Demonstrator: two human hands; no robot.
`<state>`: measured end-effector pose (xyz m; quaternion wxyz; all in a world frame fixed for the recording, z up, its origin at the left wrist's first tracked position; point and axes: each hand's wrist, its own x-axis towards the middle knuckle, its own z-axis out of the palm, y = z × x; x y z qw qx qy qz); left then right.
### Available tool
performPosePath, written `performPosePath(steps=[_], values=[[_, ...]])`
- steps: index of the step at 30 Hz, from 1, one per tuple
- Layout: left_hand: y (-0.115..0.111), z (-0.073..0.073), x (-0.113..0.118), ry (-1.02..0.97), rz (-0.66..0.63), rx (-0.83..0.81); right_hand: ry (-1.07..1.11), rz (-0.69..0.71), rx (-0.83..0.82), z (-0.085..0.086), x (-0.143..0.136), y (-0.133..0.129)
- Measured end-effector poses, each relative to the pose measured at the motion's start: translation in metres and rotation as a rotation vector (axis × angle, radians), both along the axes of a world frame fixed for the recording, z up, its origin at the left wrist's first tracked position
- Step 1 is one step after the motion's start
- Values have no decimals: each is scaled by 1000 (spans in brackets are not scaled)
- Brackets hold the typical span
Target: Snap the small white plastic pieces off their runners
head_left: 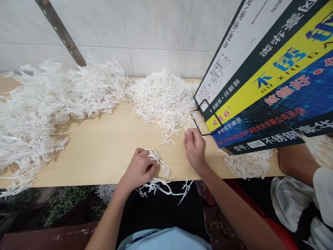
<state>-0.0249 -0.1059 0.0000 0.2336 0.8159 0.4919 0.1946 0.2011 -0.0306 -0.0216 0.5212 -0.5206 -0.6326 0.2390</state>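
Note:
My left hand rests curled at the table's front edge, its fingers bent against a small bunch of white branched pieces; what its fingertips hold is hidden. My right hand is closed in a pinch just above the table, near the black wire frame; anything between its fingers is too small to make out. A white branched strand hangs over my lap below the left hand. Beyond both hands lies a heap of short white pieces.
A large pile of white branched pieces covers the table's left side. A printed carton with a black wire frame leans at right. Another person's arm is beyond it, near more white pieces. A tiled wall stands behind.

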Motion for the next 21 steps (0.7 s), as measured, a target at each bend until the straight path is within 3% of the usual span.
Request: performPosePath(steps=[6,9,11,16,21], values=[[3,0,-2,-207,173,-130,-208,184,131,18,0,-4],[4,-2,-4,-281,225,-162,-255,457,248,24,7,-20],[4,-3,-4,-297,225,-169,-367,569,318,21,11,-29],[3,-2,-2,-237,190,-124,-648,580,489,3,7,-34],[2,1,0,-149,83,-85,-480,365,489,0,1,-36]])
